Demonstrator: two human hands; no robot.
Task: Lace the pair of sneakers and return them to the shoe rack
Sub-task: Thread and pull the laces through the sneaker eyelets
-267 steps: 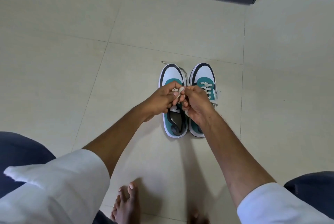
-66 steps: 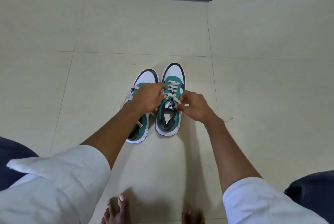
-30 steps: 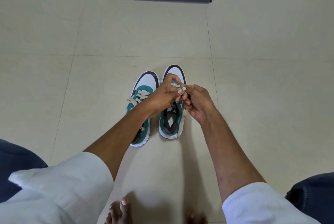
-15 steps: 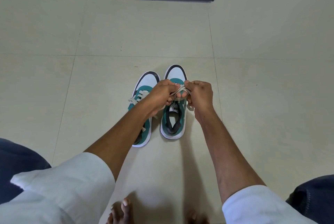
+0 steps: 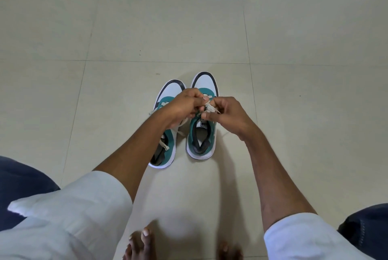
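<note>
Tension matters: with left hand [image 5: 184,106] and right hand [image 5: 225,113] both pinching the lace [image 5: 210,108], pull evenly over the right sneaker [image 5: 202,133].

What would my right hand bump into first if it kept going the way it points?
Probably your left hand: the right hand points leftward at it, both pinching the lace above the right-side sneaker. Depth is unclear.

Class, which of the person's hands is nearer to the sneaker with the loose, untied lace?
Left. The left hand partly overlaps that sneaker; the right hand is over the other sneaker, farther off.
</note>
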